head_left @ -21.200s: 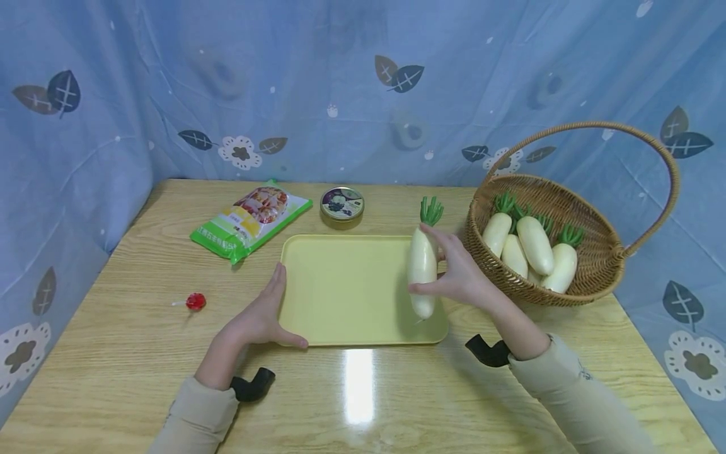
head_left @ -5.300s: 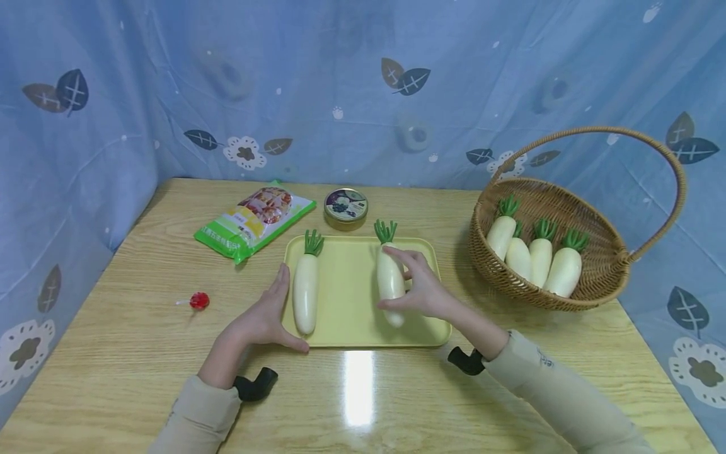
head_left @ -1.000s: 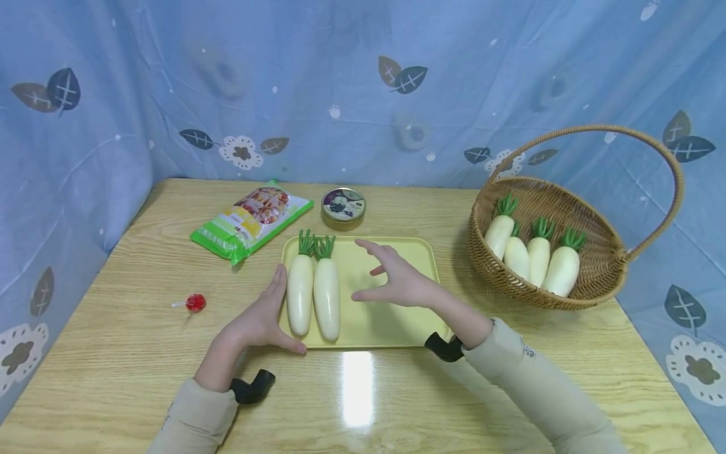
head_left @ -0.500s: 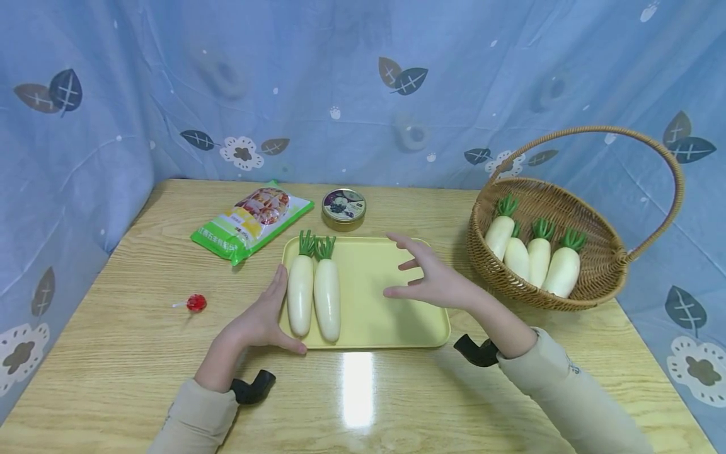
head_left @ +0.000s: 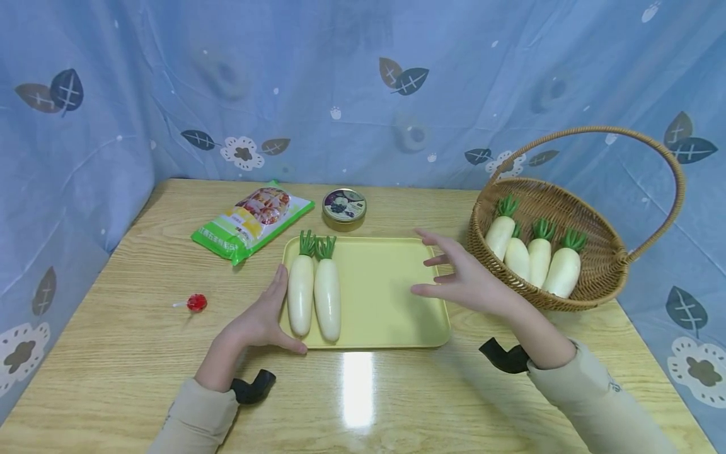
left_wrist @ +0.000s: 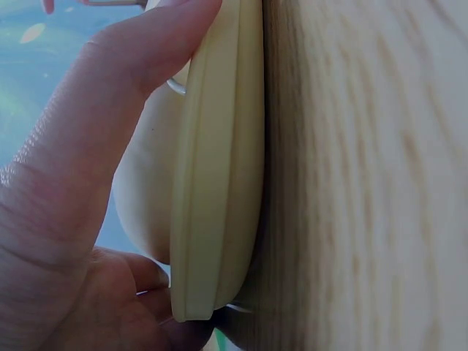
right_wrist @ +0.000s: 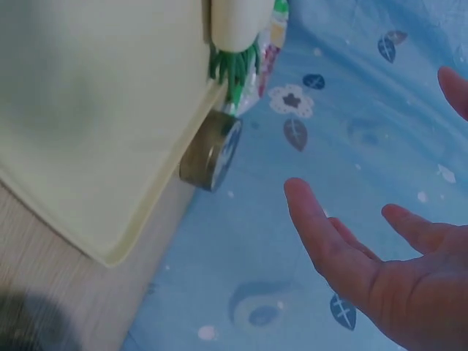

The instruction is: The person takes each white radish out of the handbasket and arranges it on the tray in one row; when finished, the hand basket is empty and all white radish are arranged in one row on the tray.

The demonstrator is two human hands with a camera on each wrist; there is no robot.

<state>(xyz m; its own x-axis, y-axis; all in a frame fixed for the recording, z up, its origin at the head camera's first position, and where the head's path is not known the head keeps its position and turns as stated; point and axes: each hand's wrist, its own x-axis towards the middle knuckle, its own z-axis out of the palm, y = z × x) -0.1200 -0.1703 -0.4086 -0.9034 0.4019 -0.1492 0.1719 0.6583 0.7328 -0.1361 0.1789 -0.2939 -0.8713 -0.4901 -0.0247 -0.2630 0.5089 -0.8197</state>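
In the head view, two white radishes with green tops lie side by side on the left of a yellow tray (head_left: 391, 340): the left radish (head_left: 300, 296) and the right radish (head_left: 327, 299). My left hand (head_left: 258, 321) holds the tray's near left corner, thumb along the front edge and fingers at the left side; the left wrist view shows the thumb (left_wrist: 95, 110) against the rim. My right hand (head_left: 467, 277) is above the tray's right edge, fingers spread and holding nothing. To its right, a wicker basket (head_left: 590, 252) contains several more radishes (head_left: 564, 271).
A green and white food packet (head_left: 249, 221) lies at the back left. Behind the tray stands a round tin (head_left: 343, 208). A red lollipop (head_left: 196, 302) is on the wooden table (head_left: 142, 366) at the left. A blue curtain (head_left: 340, 75) hangs along the back.
Over the last second my right hand has moved right, away from the two radishes toward the basket. Earlier it set the second radish beside the first. My left hand has stayed at the tray corner.
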